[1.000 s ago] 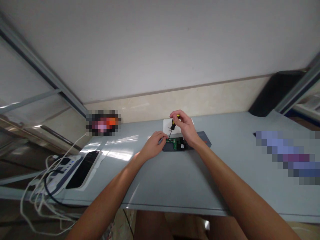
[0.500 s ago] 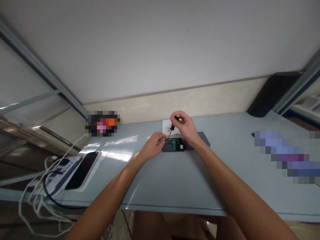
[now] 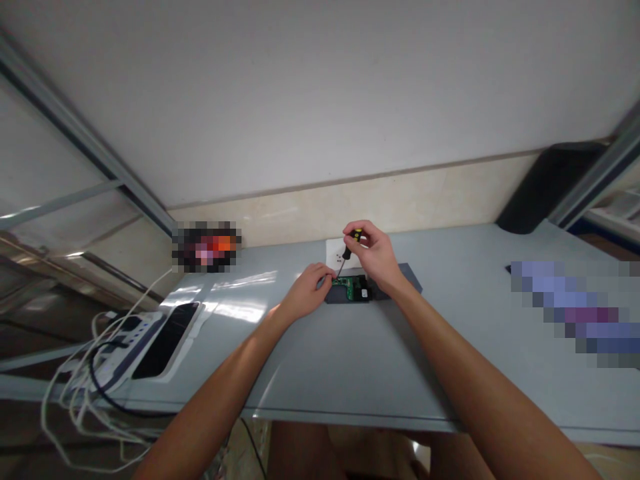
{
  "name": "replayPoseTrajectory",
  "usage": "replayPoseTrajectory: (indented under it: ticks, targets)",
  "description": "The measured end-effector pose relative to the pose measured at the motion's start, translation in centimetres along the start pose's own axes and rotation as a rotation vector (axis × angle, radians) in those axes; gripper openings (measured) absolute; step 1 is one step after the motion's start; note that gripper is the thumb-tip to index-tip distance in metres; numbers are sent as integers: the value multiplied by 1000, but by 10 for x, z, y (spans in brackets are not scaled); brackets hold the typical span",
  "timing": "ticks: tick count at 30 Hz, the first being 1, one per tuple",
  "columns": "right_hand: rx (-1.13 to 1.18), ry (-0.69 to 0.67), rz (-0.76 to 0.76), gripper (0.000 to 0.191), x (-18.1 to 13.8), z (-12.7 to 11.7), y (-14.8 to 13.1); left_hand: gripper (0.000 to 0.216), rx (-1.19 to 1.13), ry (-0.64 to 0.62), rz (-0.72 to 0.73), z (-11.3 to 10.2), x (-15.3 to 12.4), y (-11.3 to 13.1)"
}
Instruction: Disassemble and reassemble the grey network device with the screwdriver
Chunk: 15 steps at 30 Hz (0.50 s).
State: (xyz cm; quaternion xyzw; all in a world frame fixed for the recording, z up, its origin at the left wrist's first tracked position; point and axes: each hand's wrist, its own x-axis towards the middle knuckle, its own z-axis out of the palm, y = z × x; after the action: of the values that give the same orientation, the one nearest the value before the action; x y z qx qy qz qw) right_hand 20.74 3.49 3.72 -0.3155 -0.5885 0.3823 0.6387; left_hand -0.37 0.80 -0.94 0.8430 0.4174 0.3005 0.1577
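The person's bare left arm [image 3: 227,387] slants inward from the lower left to the left hand [image 3: 306,292], which is held low, back turned up, with bent fingers reaching to the right and the thumb below them. The bare right arm [image 3: 465,367] comes in from the lower right to the right hand [image 3: 374,255], raised higher, its thumb and fingers curled together in a pinching grip that points left. The two hands are near each other but apart, both forearms angled toward the middle, with the thighs [image 3: 300,450] showing below.
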Motion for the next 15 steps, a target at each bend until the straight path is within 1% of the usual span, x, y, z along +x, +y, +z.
replayPoseTrajectory:
  ticks: [4, 6, 8, 12, 15]
  targets:
    - [140, -8, 64, 25, 0, 0, 1, 24, -3, 0, 2, 0, 0, 0]
    - [192, 0, 94, 21, 0, 1, -1, 23, -10, 2, 2, 0, 0, 0]
    - [169, 9, 97, 19, 0, 2, -2, 23, -14, 4, 1, 0, 0, 0]
    - [61, 10, 72, 24, 0, 2, -2, 23, -4, -5, 6, -1, 0, 1]
    - [58, -6, 71, 27, -1, 1, -2, 23, -5, -4, 2, -1, 0, 2]
